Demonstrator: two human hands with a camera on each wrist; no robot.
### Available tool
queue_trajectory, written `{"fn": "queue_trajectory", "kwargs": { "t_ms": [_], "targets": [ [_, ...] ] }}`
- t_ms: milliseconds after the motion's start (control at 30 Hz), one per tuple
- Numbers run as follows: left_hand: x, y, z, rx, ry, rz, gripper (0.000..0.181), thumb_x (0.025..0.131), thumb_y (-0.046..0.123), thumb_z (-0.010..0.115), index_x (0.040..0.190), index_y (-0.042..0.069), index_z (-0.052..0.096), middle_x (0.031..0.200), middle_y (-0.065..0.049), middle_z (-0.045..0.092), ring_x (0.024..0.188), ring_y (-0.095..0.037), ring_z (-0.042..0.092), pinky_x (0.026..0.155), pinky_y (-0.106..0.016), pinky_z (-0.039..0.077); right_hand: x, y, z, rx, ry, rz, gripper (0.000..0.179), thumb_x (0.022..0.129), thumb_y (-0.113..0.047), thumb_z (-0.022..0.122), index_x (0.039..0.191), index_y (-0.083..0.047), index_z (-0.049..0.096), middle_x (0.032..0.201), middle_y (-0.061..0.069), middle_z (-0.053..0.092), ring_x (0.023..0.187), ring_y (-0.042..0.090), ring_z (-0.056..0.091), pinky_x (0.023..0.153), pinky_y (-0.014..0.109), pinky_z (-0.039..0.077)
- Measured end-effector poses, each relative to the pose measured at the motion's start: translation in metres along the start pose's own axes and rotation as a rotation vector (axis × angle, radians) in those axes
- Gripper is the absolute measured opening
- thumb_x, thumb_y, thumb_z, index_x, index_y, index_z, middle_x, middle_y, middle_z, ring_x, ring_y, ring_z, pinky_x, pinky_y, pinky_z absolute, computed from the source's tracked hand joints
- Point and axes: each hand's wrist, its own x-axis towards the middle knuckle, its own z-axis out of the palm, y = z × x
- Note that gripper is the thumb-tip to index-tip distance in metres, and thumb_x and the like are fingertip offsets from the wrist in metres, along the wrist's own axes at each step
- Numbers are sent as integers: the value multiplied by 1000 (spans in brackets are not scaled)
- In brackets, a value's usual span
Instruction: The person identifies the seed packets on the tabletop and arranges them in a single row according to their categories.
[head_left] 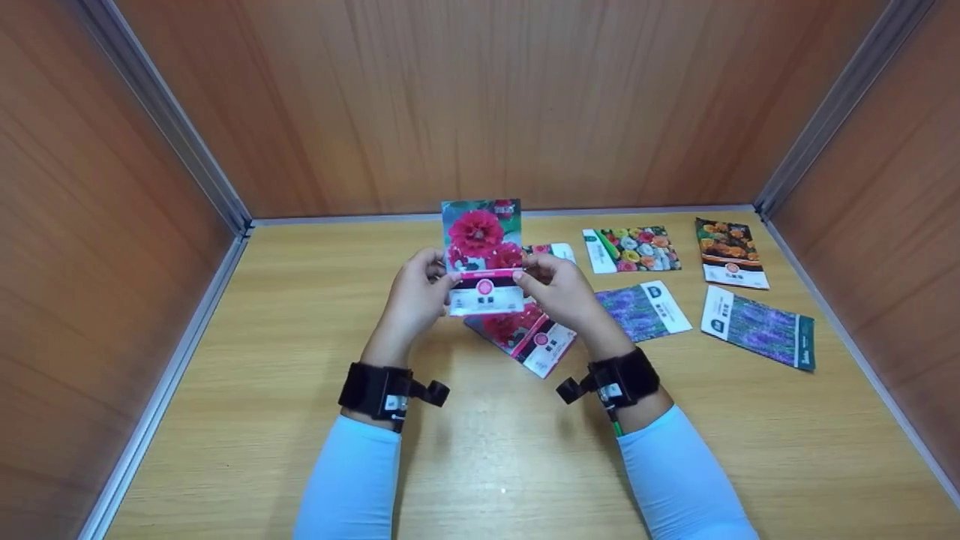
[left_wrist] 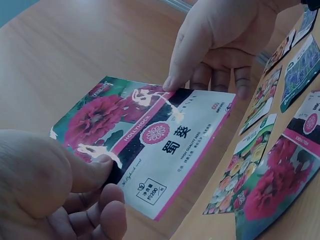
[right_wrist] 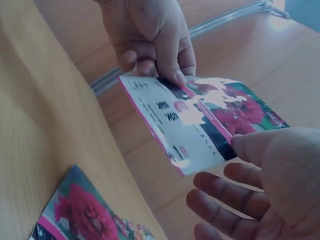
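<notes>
A hollyhock seed packet (head_left: pixel 486 236) with a pink-red flower picture is held up above the table. On its left edge my left hand (head_left: pixel 417 294) pinches it, the thumb (left_wrist: pixel 102 167) on the printed face. My right hand (head_left: pixel 564 292) pinches the opposite edge, thumb on the face; in the right wrist view its other fingers (right_wrist: pixel 220 200) spread below the packet. A second hollyhock packet (head_left: pixel 541 341) lies slanted on the table beneath, partly hidden by the held one and my right hand. In the left wrist view, the printed word HOLLYHOCK is readable on the held packet.
On the right of the table (head_left: pixel 247 390) lie two purple-flower packets (head_left: pixel 637 313) (head_left: pixel 761 330), a multicoloured-flower packet (head_left: pixel 643 249) and an orange-flower packet (head_left: pixel 731 253). Another multicoloured packet (head_left: pixel 562 251) is partly covered by my right hand. Wooden panels (head_left: pixel 480 97) enclose the back and sides.
</notes>
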Motion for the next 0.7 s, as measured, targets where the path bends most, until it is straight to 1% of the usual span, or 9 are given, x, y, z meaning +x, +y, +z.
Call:
{"fn": "queue_trajectory", "kwargs": {
  "t_ms": [67, 100, 200, 300, 400, 500, 600, 700],
  "targets": [
    [-2, 3, 3, -14, 5, -2, 18, 115, 14, 68, 133, 11, 69, 111, -9, 72, 79, -19, 64, 61, -25, 54, -1, -2, -3, 23, 11, 8, 24, 116, -24, 67, 133, -10, 76, 112, 7, 76, 101, 23, 70, 83, 30, 59],
    [-2, 4, 3, -18, 8, -2, 18, 115, 15, 69, 133, 12, 69, 111, -9, 72, 82, -19, 64, 63, -26, 54, -2, -2, -4, 36, 15, 15, 20, 116, -23, 67, 128, -11, 77, 110, 7, 76, 99, 23, 69, 81, 30, 59],
    [-4, 7, 5, -22, 14, 9, 17, 115, 18, 70, 131, 14, 72, 111, -8, 70, 87, -21, 64, 70, -28, 55, -2, -4, -9, 80, 31, 29, 16, 115, -23, 68, 121, -12, 78, 106, 5, 75, 93, 22, 68, 76, 32, 61],
    [-4, 8, 5, -17, 14, 37, 20, 115, 23, 71, 131, 12, 74, 109, -7, 70, 88, -24, 66, 71, -29, 52, -2, -4, -14, 116, 40, 22, 15, 115, -23, 69, 119, -12, 79, 102, 4, 74, 88, 21, 66, 73, 32, 61],
    [-5, 8, 6, -4, 4, 59, 23, 116, 25, 69, 132, 10, 75, 106, -6, 71, 82, -25, 67, 68, -29, 48, -3, -4, -17, 140, 43, 12, 15, 115, -22, 69, 117, -10, 78, 99, 3, 73, 86, 20, 66, 71, 28, 60],
    [-6, 8, 6, -5, -9, 69, 25, 116, 24, 68, 134, 8, 75, 105, -6, 71, 79, -24, 68, 65, -27, 46, -3, -4, -18, 155, 51, 8, 14, 114, -20, 69, 116, -10, 78, 97, 2, 71, 86, 23, 65, 69, 25, 59],
    [-7, 8, 7, -8, -14, 69, 25, 116, 23, 68, 134, 7, 75, 105, -6, 70, 77, -22, 67, 64, -27, 47, -3, -4, -20, 167, 62, 24, 14, 114, -22, 70, 116, -11, 78, 98, 2, 71, 87, 26, 64, 72, 29, 61],
    [-8, 8, 7, 1, -23, 70, 25, 116, 24, 68, 133, 7, 76, 106, -6, 70, 76, -18, 66, 66, -29, 48, -4, -5, -22, 183, 71, 59, 15, 115, -26, 71, 118, -13, 78, 101, 2, 71, 89, 23, 64, 78, 33, 63]
  ]
}}
